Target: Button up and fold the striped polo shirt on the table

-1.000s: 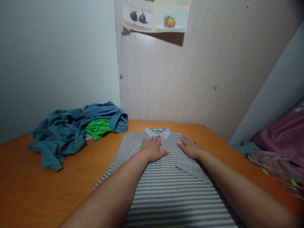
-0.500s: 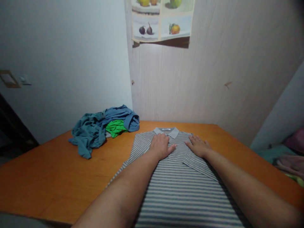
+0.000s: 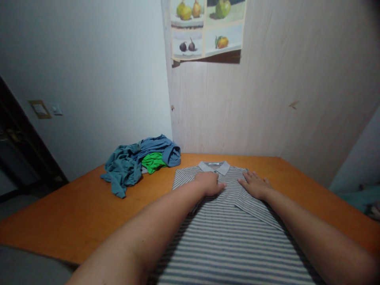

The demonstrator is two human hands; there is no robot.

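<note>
A striped grey-and-white polo shirt (image 3: 234,241) lies face up, its plain grey collar (image 3: 223,168) toward the back wall. My left hand (image 3: 208,183) rests on its upper front just below the collar, thumb stretched out to the right and the other fingertips partly hidden. Flat on the shirt's right shoulder is my right hand (image 3: 255,185), fingers spread. Beneath that hand, the right sleeve (image 3: 249,206) lies folded inward over the shirt front. My left forearm covers part of the shirt's left side.
The shirt lies on an orange-brown wooden table (image 3: 89,221). To the back left sits a heap of crumpled teal and blue clothes (image 3: 124,164) with a bright green piece (image 3: 153,161). A fruit poster (image 3: 208,29) hangs on the wall behind.
My left hand has turned, its fingers now angled more to the right, with the forearm lying more slantwise. My right hand stays in place. The camera view has shifted slightly left.
</note>
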